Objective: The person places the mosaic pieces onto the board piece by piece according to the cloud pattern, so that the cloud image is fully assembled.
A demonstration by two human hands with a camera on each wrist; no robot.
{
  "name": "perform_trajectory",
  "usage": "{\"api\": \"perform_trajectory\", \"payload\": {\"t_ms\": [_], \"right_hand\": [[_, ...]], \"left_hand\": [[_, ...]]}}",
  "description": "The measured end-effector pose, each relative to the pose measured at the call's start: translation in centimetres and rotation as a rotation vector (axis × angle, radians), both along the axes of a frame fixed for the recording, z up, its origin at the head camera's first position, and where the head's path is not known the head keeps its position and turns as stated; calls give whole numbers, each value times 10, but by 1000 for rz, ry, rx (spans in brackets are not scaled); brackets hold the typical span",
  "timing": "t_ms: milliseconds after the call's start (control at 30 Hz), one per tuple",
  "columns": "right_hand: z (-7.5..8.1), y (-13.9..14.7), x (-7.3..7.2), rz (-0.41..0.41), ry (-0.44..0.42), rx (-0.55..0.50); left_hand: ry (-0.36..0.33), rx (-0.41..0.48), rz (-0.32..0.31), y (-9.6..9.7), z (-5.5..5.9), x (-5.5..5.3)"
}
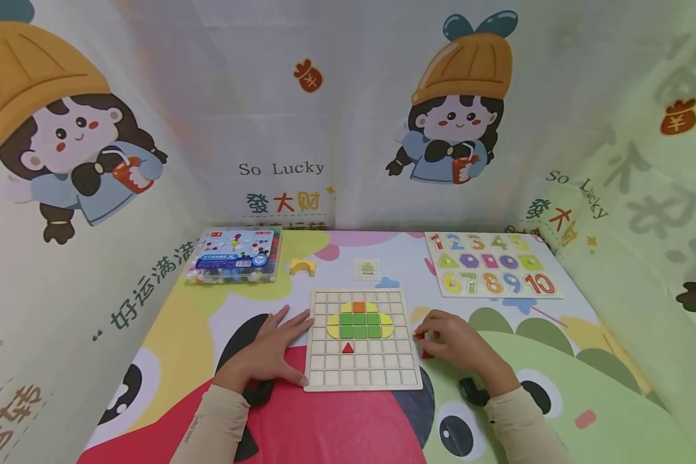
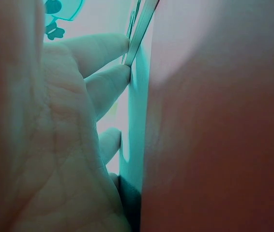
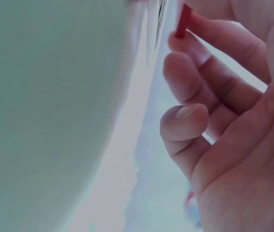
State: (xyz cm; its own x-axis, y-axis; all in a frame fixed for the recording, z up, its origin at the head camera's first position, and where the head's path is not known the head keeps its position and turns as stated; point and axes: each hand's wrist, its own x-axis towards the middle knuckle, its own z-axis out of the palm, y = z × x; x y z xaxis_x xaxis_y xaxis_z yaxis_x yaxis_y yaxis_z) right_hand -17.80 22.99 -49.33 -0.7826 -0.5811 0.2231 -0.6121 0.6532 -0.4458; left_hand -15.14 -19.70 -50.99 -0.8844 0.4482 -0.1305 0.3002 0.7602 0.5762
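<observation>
A square wooden grid board (image 1: pixel 359 379) lies flat in front of me. On it, green squares (image 1: pixel 361 325), yellow curved pieces and one orange square (image 1: pixel 359 307) form a shape, with a red triangle (image 1: pixel 348 348) below. My left hand (image 1: pixel 272 348) spreads its fingers at the board's left edge, fingertips and thumb against the rim. Just off the right edge, my right hand (image 1: pixel 455 341) pinches a small red piece (image 3: pixel 181 21) between thumb and fingers. Another red piece (image 1: pixel 427 354) lies on the mat under that hand, partly covered.
Beyond the board lies a small pattern card (image 1: pixel 368 269). A yellow arch block (image 1: pixel 303 267) and a clear plastic box (image 1: pixel 234 254) of colourful parts stand at the back left. At the back right is a number-and-shape puzzle board (image 1: pixel 493 264). Printed curtains enclose the table.
</observation>
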Motion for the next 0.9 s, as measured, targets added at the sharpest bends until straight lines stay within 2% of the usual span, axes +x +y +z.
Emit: {"api": "perform_trajectory", "payload": {"t_ms": [167,267,433,600,900], "right_hand": [[18,-25,0,99,23,101],[26,-46,1,166,66,162],[26,-77,4,257,101,220],[21,-94,4,267,96,230],[15,-107,5,260,119,278]], "left_hand": [[0,-8,-4,1,2,0],[1,-10,-2,0,1,0],[4,-14,-4,0,0,1],[2,-18,0,2,0,1],[9,-31,9,2,2,2]]}}
